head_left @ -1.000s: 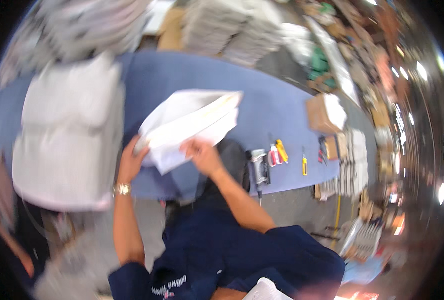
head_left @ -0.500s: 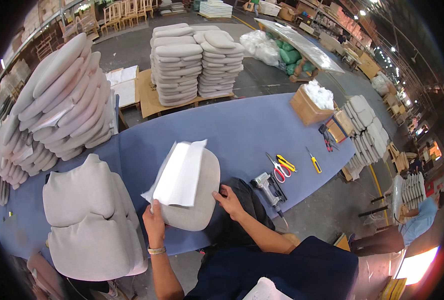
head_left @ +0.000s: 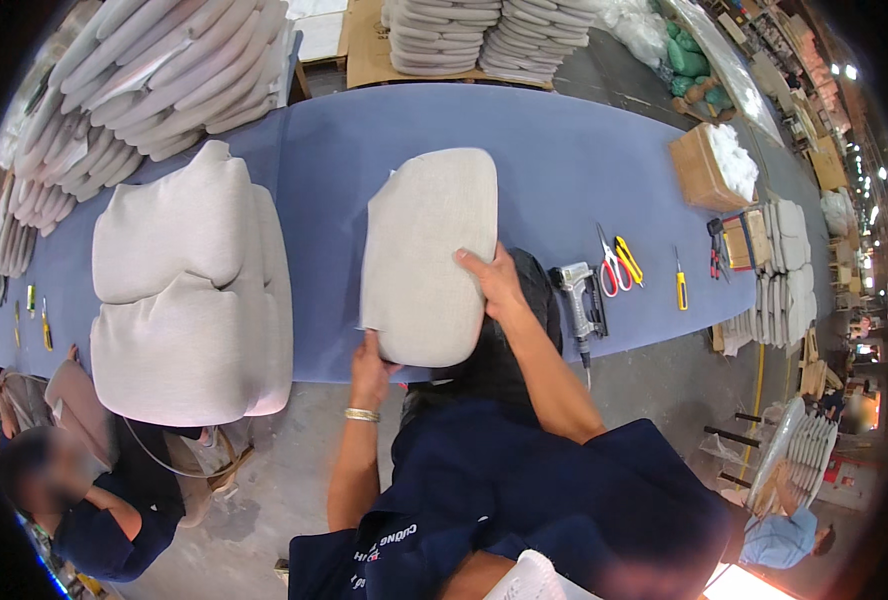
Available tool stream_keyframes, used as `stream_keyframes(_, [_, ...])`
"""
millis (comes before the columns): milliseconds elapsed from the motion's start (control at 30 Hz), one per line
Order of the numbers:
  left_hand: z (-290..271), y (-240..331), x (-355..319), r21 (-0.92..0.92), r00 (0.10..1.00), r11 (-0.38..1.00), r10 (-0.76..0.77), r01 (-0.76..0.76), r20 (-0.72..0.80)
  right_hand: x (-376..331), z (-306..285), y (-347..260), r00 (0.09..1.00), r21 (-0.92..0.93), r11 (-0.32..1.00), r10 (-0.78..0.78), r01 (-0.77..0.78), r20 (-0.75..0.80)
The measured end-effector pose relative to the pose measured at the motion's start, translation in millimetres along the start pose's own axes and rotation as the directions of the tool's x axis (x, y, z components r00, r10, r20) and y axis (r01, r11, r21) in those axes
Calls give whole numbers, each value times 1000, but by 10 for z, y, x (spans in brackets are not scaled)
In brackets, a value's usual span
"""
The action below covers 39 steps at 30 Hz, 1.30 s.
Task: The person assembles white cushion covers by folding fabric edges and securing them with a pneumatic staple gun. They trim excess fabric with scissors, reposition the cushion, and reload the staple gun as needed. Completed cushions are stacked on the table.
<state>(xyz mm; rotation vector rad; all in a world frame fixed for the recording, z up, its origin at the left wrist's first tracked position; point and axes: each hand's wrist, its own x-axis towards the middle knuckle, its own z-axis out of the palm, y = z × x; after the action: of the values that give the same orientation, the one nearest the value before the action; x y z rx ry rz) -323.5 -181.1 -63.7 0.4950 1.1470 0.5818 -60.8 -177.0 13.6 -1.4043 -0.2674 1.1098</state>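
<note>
Both hands are on one grey upholstered seat cushion [head_left: 427,255], which lies flat at the near edge of the long blue table [head_left: 574,160], its lower end overhanging that edge. The left hand [head_left: 372,362] grips the cushion's lower left corner, fingers curled under it and thumb against the fabric. The right hand [head_left: 494,283] presses on the cushion's right edge, fingers spread flat on top and wrapped over the rim. Left of the cushion, apart from it, sits a pile of finished cushions [head_left: 192,285] in the same grey cloth. Right of the cushion lie a staple gun [head_left: 580,300], then red and yellow scissors [head_left: 618,266], then a yellow-handled knife [head_left: 681,288]. Farther right stands a cardboard box [head_left: 704,168] of white stuffing.
</note>
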Motion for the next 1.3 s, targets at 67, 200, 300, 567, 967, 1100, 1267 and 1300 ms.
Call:
stream_keyframes(67, [15, -134, -47, 71, 998, 997, -40, 36, 57, -49, 68, -285, 994, -96, 990, -98, 103, 47])
stream_keyframes(200, [183, 93, -59, 496, 952, 814, 291, -301, 99, -124, 107, -1030, 905, -371, 828, -349, 420, 245])
stream_keyframes(300, [562, 823, -486, 531, 719, 562, 682, -635, 138, -245, 130, -1651, 775, -592, 508, -489, 626, 400])
stream_keyframes(567, [887, 2620, -1160, 696, -44, -405, 879, -592, 474, -150, 88, -2529, 402, -443, -64, -320, 894, 858])
stream_keyframes(967, [941, 1098, 0, 798, 578, -185, 598, -574, 555, 983, -783, -1059, 840, -715, 507, -500, 481, 210])
stream_keyframes(1100, [944, 1164, 28, 845, 665, -157, 551, -512, 505, 1195, -1160, -524, 926, -504, 857, -267, 102, -266])
stream_keyframes(1267, [808, 1312, 162, 835, 709, -50, 503, -547, 495, 1546, -1187, 57, 957, -666, 733, -73, -141, -282])
stream_keyframes(1300, [786, 1278, 211, 814, 677, -73, 515, -577, 526, 1570, -1174, 146, 947, -702, 692, -85, -168, -310])
